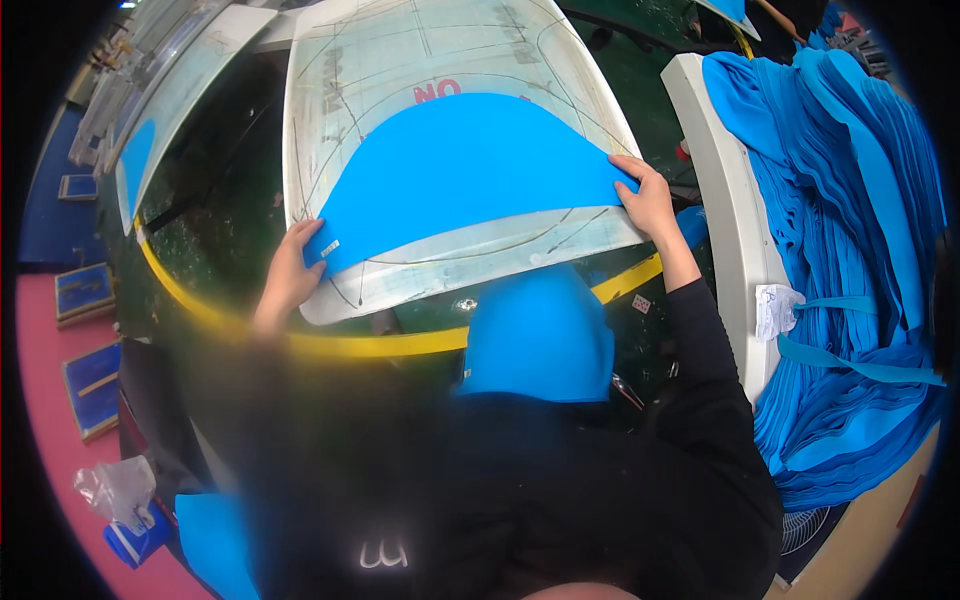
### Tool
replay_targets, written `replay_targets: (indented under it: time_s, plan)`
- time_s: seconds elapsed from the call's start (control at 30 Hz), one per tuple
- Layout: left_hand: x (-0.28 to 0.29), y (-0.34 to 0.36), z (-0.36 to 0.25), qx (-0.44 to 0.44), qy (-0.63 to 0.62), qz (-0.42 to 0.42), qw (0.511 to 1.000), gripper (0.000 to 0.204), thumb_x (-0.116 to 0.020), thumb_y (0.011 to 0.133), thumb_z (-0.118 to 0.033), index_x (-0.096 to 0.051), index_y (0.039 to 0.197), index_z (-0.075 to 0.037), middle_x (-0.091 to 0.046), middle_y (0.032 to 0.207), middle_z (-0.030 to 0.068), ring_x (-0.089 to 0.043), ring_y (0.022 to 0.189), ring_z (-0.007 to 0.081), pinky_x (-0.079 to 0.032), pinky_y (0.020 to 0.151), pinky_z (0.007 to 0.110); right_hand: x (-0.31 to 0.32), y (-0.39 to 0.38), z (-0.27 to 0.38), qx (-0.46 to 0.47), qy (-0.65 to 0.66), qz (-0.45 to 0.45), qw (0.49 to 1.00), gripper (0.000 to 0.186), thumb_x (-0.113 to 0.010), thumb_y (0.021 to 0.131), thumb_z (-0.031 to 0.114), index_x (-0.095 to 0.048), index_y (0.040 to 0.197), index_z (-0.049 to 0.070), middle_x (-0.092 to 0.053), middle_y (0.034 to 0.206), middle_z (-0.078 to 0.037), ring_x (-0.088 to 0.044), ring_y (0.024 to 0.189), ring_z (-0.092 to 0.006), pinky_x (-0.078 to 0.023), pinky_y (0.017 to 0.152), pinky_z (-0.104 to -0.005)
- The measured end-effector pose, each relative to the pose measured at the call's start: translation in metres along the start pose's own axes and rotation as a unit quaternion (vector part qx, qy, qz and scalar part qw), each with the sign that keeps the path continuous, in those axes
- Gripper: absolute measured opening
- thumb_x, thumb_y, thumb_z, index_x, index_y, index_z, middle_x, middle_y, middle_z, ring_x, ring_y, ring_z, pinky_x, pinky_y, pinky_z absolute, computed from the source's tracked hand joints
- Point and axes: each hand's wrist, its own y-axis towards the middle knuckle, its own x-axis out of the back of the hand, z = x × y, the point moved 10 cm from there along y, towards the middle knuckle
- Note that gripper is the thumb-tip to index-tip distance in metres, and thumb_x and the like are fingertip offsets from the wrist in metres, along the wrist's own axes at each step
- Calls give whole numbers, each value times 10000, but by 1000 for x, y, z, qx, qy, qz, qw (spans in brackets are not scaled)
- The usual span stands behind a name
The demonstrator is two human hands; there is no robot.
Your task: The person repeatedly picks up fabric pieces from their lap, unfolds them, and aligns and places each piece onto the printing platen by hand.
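A bright blue, dome-shaped fabric piece point(470, 170) lies on a pale board point(470, 265) marked with drawn lines and red lettering. At its left corner, beside a small white mark, my left hand point(290, 272) has the edge between thumb and fingers. My right hand point(650, 200) pinches the opposite corner near the board's right edge. The fabric's curved side faces away from me, and its straighter side runs along the near end of the board. Below that end, a second blue fabric piece point(540, 335) rests against my lap.
A tall heap of blue fabric pieces point(850, 240) hangs over a white support point(715, 190) at right. A yellow rail point(385, 345) curves beneath the board. Another pale board point(185, 110) stands at left, near blue framed panels point(92, 385) and a plastic bag point(115, 490).
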Motion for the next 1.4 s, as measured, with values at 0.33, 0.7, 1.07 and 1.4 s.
replay_targets:
  time_s: [0.33,0.7,1.07,1.4]
  plan:
    - [3,-12,6,5,51,-42,998,537,-611,707,56,-519,1227,-39,-463,1292,104,-480,1166,304,-396,978,336,-6,-4,18,53,-102,-24,993,360,-516,748,-43,-607,1092,10,-576,1152,-158,-550,1058,-327,-425,935,-358]
    - [-36,-102,-44,-33,-172,-238,955,269,-584,771,32,-601,1024,-54,-601,926,89,-579,786,180,-451,640,251,23,-108,35,-5,-266,-22,964,416,-586,739,18,-565,1150,76,-522,1149,-127,-512,1041,-328,-418,878,-414]
    - [-258,-114,-43,87,-422,213,877,456,-626,830,-222,-513,1187,37,-642,1009,114,-602,935,169,-476,808,291,-72,-187,153,142,25,113,983,189,-611,766,56,-664,947,66,-620,878,-81,-577,768,-245,-456,690,-332]
    - [-121,-147,-143,-62,-240,17,969,384,-630,776,-178,-596,1102,21,-650,974,208,-652,891,276,-492,780,315,-125,-192,153,-56,200,213,955,240,-725,726,214,-675,805,-7,-651,710,-55,-535,593,-100,-435,546,-257]
